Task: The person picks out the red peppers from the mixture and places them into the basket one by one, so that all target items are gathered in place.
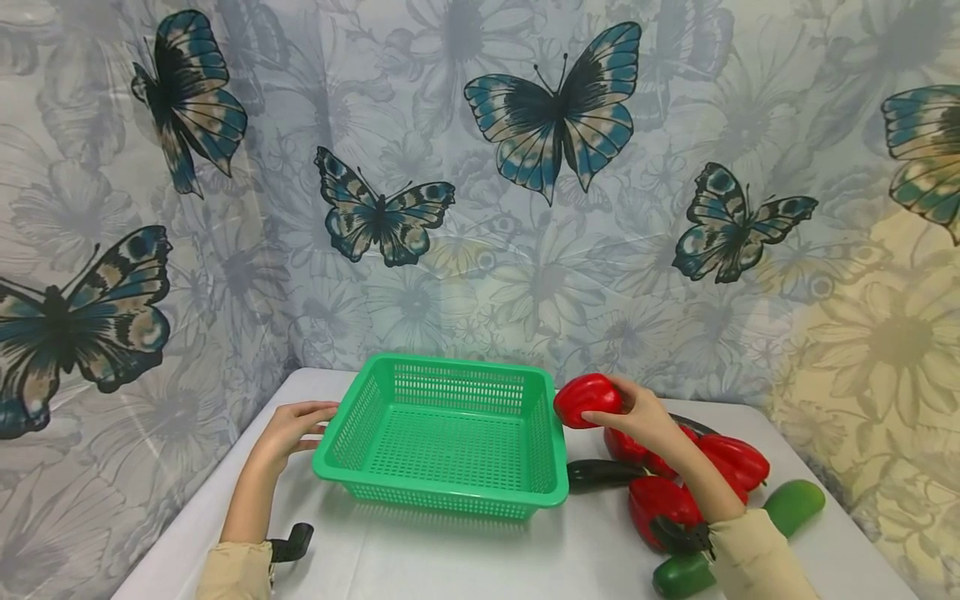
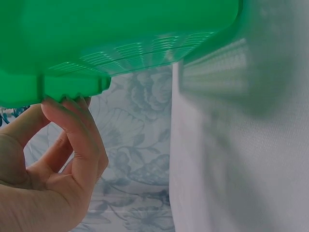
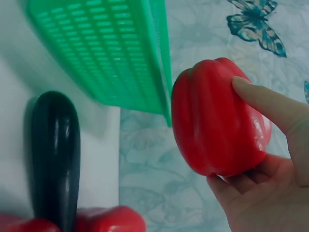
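My right hand [image 1: 641, 417] grips a red bell pepper [image 1: 587, 401] just outside the right rim of a green plastic basket [image 1: 450, 492]. In the right wrist view the thumb lies on one side of the pepper [image 3: 215, 118] and the fingers on the other. No vegetables lie inside the basket. At its left side, my left hand [image 1: 292, 429] touches the outer edge of the rim with its fingertips, seen closely in the left wrist view, where the fingers [image 2: 79, 128] are loosely bent.
Several red bell peppers [image 1: 660, 504] lie at the right, partly hidden by my right arm. A dark eggplant [image 1: 603, 473] lies beside the basket. Green cucumber-like vegetable [image 1: 798, 504] shows past my sleeve. A butterfly-patterned cloth [image 1: 525, 275] hangs behind the white table [image 1: 420, 558].
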Demonstrator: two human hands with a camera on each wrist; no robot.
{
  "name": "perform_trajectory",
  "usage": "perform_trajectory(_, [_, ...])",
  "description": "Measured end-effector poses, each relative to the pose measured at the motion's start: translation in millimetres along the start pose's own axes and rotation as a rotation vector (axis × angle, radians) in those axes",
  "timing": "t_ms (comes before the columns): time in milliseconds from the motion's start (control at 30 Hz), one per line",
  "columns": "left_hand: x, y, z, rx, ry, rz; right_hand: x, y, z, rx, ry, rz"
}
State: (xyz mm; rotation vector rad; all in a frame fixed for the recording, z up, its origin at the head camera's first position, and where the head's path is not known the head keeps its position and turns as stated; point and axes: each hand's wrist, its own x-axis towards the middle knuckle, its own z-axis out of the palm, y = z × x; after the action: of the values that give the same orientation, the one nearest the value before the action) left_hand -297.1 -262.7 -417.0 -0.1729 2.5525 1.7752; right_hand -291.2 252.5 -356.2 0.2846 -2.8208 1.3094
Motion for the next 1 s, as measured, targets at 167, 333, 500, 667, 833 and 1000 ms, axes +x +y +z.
perform_trajectory(167, [1.0, -0.3, 1.0, -0.002, -0.005, 0.003, 6.7, -5, 4, 0.026, -0.021, -0.011])
perform_trajectory(333, [0.5, 0.1, 0.5, -0.006, -0.009, 0.005, 12.9, -10, 8, 0.069, -0.063, -0.035])
perform_trajectory(500, [1.1, 0.1, -0.8, -0.003, -0.009, 0.004, 18.6, -15, 11, 0.076, -0.089, -0.048])
perform_trajectory(667, [1.2, -0.4, -1.8, 0.000, -0.020, 0.008, 24.9, -17, 14, 0.066, -0.108, -0.088])
perform_trajectory(833, [0.6, -1.1, -2.0, -0.007, -0.025, 0.012, 32.1, -20, 19, 0.058, -0.130, -0.098])
perform_trajectory(1000, [0.8, -0.5, -1.5, -0.015, -0.016, 0.006, 39.1, -25, 24, 0.037, -0.148, -0.104])
